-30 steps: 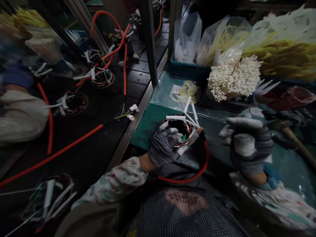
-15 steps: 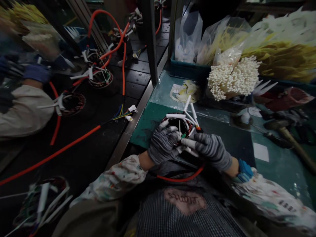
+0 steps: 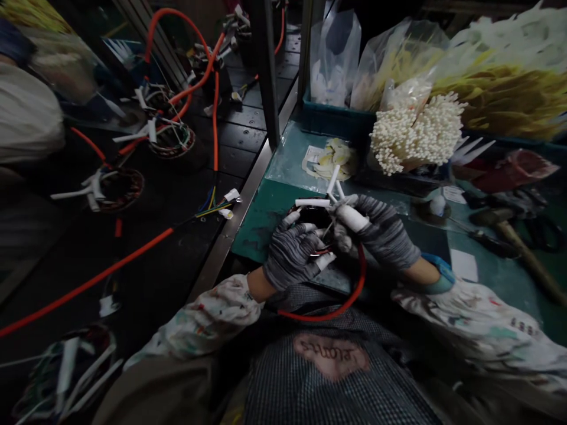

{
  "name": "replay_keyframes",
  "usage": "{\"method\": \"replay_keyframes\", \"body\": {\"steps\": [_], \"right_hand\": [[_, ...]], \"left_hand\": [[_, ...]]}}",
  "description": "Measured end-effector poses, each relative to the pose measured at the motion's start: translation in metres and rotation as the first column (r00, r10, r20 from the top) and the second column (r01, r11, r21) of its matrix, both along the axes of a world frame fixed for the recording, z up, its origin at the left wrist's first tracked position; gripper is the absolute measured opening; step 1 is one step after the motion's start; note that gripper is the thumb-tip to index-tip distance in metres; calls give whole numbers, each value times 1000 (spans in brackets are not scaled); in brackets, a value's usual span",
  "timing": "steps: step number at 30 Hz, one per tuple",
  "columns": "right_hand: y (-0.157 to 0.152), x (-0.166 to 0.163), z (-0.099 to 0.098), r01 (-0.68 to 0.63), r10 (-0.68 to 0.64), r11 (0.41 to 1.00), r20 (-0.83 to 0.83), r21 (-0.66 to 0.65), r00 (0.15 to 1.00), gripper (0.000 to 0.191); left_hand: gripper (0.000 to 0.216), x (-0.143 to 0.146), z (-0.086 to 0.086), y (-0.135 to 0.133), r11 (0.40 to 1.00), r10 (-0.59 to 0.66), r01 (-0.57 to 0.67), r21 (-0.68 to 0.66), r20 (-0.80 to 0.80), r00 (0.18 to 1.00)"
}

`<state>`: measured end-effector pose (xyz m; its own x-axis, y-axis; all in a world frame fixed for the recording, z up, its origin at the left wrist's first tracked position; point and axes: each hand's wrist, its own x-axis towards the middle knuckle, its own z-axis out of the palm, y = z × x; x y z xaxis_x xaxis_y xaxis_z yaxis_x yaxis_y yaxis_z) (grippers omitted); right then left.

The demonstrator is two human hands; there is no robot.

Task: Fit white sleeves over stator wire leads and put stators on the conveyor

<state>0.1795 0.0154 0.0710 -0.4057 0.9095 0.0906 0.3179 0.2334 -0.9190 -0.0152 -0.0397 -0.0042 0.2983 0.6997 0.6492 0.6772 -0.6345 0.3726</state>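
Over the green mat (image 3: 253, 227), the left hand (image 3: 290, 254) grips the coil (image 3: 316, 216), apparently steadying it for the right hand (image 3: 384, 231), bunched beside white sleeves (image 3: 333, 179), its hold unclear.

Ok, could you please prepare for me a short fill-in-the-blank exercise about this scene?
1. The left hand and right hand, both at the wire-wound ring, wear striped ____.
2. The hammer lies to the ____ of the right hand.
3. The patch on the checked garment is ____ in colour.

Missing words: gloves; right; pink.
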Motion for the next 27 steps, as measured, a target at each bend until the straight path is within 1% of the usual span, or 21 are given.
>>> {"method": "replay_keyframes", "body": {"steps": [1, 3, 4, 5, 7, 10, 12, 14, 17, 19, 21, 22, 23, 25, 26, 27], "right_hand": [[1, 2, 2, -35, 32, 996, -37, -80, 999, 38], [3, 7, 6, -179, 167, 964, -77, -196, 983, 40], [3, 9, 6, -234, 222, 947, -80, -221, 972, 37], [4, 11, 6, -260, 250, 939, -70, -226, 966, 34], [3, 13, 3, -225, 225, 956, -25, -190, 974, 28], [-1, 12, -2, -108, 114, 986, 40, -128, 993, 26], [-4, 9, -4, -76, 82, 991, 50, -113, 995, 27], [-6, 7, -5, -74, 79, 990, 36, -118, 996, 26], [-7, 8, -5, -115, 114, 986, -12, -122, 993, 24], [-8, 12, -8, -217, 217, 974, -14, -56, 976, 22], [-10, 19, -14, -337, 336, 941, 36, 25, 941, 20], [-12, 22, -18, -367, 364, 929, 67, 43, 929, 21], [-14, 25, -23, -363, 357, 931, 93, 48, 929, 22], [-18, 33, -32, -306, 296, 949, 122, 71, 947, 25], [-19, 36, -36, -293, 280, 951, 126, 99, 952, 26], [-21, 39, -38, -309, 292, 940, 126, 143, 948, 25]], "left_hand": [[11, 0, 0, 0, 1000, -7, 7, -5, -3, 1000], [13, 0, -1, 0, 1000, -1, 1, -2, -20, 1000], [14, 0, -2, 0, 1000, 9, -9, 6, -29, 1000], [16, 0, -2, 1, 1000, 23, -23, 14, -39, 999], [18, -1, -2, 2, 999, 29, -27, 40, -51, 998], [16, -1, -2, 3, 998, -15, 18, 67, -39, 999], [17, -1, -2, 3, 997, -18, 20, 69, -19, 1000], [19, -2, -2, 2, 999, 4, -3, 44, -25, 1000], [19, -2, -3, 1, 999, 34, -35, -8, -71, 997], [20, -2, -3, 0, 999, 25, -27, -19, -72, 997], [23, -2, -1, 0, 1000, -10, 9, -7, -36, 999], [25, -2, 0, 0, 1000, -23, 23, 1, -15, 1000], [25, -2, 2, -1, 1000, -30, 30, 0, 1, 1000], [22, -1, 4, -2, 999, -24, 24, -29, 17, 1000], [21, -1, 5, -2, 999, -13, 13, -48, 15, 1000], [19, 0, 5, -2, 998, -3, 4, -68, 11, 1000]]}}
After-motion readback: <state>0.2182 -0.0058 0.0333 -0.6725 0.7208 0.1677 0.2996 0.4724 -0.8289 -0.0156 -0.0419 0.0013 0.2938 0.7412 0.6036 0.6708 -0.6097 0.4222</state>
